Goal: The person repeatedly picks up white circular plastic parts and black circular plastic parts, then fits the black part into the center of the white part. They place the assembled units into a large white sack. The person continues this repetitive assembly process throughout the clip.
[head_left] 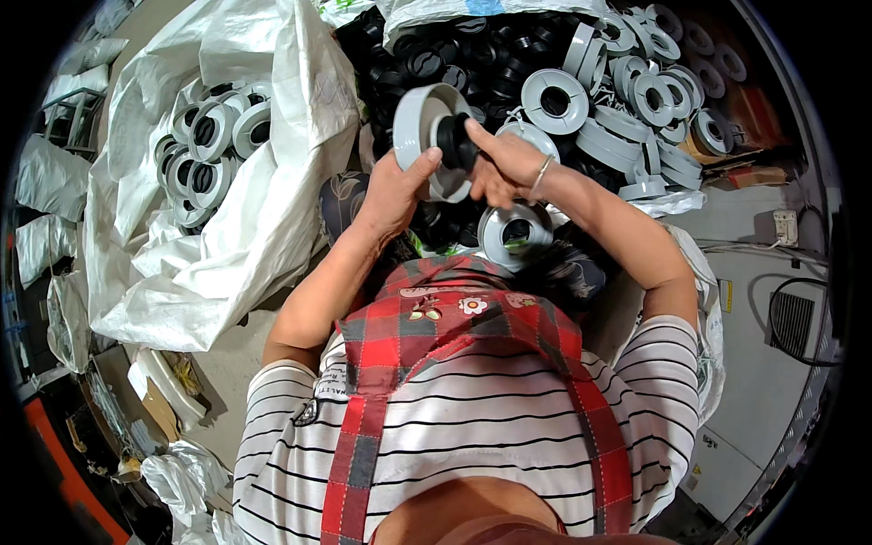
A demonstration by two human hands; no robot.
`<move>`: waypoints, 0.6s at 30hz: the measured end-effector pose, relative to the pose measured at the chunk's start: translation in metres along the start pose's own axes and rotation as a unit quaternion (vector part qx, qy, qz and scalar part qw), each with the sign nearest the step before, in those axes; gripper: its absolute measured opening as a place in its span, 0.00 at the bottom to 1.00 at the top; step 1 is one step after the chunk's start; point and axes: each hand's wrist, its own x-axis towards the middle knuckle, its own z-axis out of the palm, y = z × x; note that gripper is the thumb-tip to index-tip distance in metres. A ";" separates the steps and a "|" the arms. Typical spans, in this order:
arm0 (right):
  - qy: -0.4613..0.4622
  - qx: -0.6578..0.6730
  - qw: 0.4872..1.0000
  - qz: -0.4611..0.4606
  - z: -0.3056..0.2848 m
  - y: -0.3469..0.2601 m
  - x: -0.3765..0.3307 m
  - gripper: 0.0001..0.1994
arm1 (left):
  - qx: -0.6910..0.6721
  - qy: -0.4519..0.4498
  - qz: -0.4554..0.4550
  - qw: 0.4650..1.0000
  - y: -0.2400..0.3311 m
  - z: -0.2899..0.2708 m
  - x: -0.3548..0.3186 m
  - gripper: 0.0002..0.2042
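Note:
My left hand (397, 191) grips a light grey plastic ring (411, 127) by its rim, thumb across the near side. The ring is held tilted, with its open face towards the right. At its middle is a ribbed black round plug (451, 143), which my right hand (510, 162) grips with the thumb on top. How deep the plug sits in the ring cannot be made out. The lower fingers of the right hand are slightly blurred. Just below the hands another grey ring (491, 238) with a dark centre lies near my lap.
A white woven sack (300, 136) at left holds grey rings with black centres (211, 132). Black round parts (422, 65) are heaped straight ahead. Loose grey rings (610, 145) are piled at the far right. A grey metal cabinet (749, 336) stands to the right.

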 end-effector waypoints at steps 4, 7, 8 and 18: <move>0.179 -0.306 0.879 -0.319 0.007 0.021 0.019 0.37 | -0.007 0.035 0.028 0.999 0.001 0.004 -0.004 0.17; 0.036 0.015 0.999 -0.037 0.009 0.010 0.015 0.38 | 0.139 0.061 0.090 0.984 -0.004 -0.004 -0.007 0.14; -0.090 0.065 0.994 -0.013 -0.004 0.027 0.023 0.37 | 0.307 0.103 0.080 0.943 0.025 0.002 -0.013 0.14; 0.276 -0.572 0.771 -0.055 -0.101 0.120 0.098 0.30 | 0.276 0.238 0.286 0.886 0.078 -0.042 0.011 0.34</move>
